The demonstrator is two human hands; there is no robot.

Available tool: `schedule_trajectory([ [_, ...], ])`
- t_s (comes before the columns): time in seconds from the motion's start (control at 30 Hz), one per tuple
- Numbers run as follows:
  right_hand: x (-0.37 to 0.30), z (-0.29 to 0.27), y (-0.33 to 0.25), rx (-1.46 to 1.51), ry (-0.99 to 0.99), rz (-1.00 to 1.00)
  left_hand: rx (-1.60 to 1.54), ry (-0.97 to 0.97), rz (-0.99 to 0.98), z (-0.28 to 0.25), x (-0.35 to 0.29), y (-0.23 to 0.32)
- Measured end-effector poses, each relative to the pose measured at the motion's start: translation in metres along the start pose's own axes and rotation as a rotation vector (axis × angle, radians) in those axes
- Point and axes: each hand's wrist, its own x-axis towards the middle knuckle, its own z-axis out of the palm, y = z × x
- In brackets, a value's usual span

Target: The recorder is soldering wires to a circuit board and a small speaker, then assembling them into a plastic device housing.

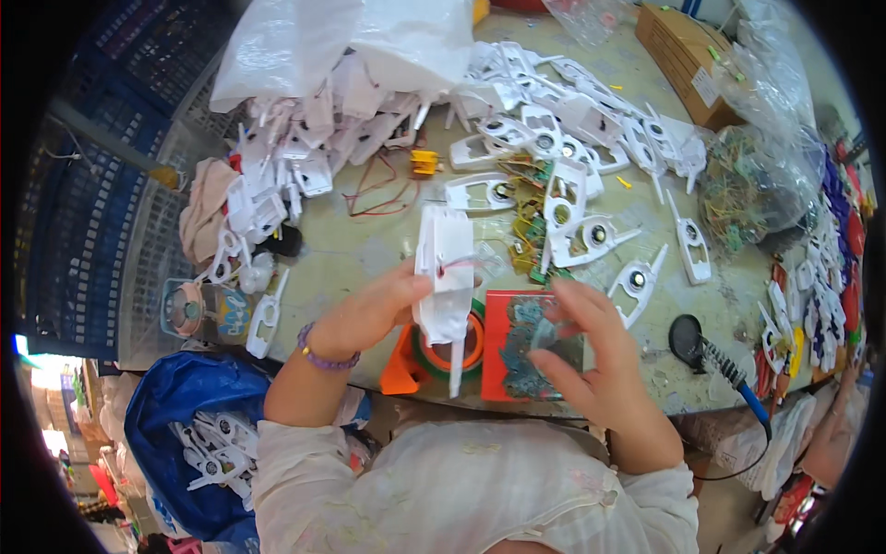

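My left hand (397,297) is closed on the side of a white plastic casing (445,272), long and upright in view, with thin reddish wires across its middle and a narrow tail pointing toward me. Below the casing lies an orange tape dispenser (401,365) with a roll of green tape (472,334), partly covered. To the right, my right hand (595,355) hovers over a red tray (496,342) of small dark teal pieces (528,355). Its thumb and fingers are spread apart; a pale bit shows between them, seemingly among the tray's pieces.
Many similar white casings (314,171) pile up at the back under a white plastic bag (341,55). Green circuit boards (528,231) lie mid-table. A soldering iron holder (715,355) stands right; a cardboard box (688,69) sits far right. A blue bag (161,415) hangs lower left.
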Motion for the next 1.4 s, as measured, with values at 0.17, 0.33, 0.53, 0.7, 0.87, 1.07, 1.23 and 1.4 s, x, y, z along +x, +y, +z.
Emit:
schedule_trajectory([
  [0.17,0.003,0.012,0.007,-0.158,-0.163,-0.136,0.090,0.177,-0.085,0.001,-0.019,-0.026],
  [0.33,0.007,0.019,-0.001,-0.133,-0.083,-0.116,0.262,-0.065,-0.100,-0.014,-0.029,0.001],
  [0.53,0.009,0.044,-0.008,-0.100,-0.370,-0.515,0.481,-0.514,-0.384,-0.029,-0.001,0.034],
  [0.7,0.010,0.065,-0.018,-0.219,-0.317,-0.564,0.857,-0.777,-0.788,-0.025,0.041,0.068],
  [0.87,0.007,0.082,-0.022,-0.283,-0.316,-0.528,1.466,-1.067,-0.501,-0.004,0.071,0.064],
  [1.07,-0.011,0.023,0.015,-0.332,0.013,-0.121,1.568,-0.640,-0.239,0.014,0.090,0.050],
  [1.23,-0.045,-0.014,0.059,-0.492,0.243,0.385,1.419,-0.409,-0.027,0.004,0.068,0.023],
  [1.4,-0.064,-0.025,0.085,-0.766,0.005,0.292,1.233,-0.409,0.262,-0.019,0.074,0.040],
])
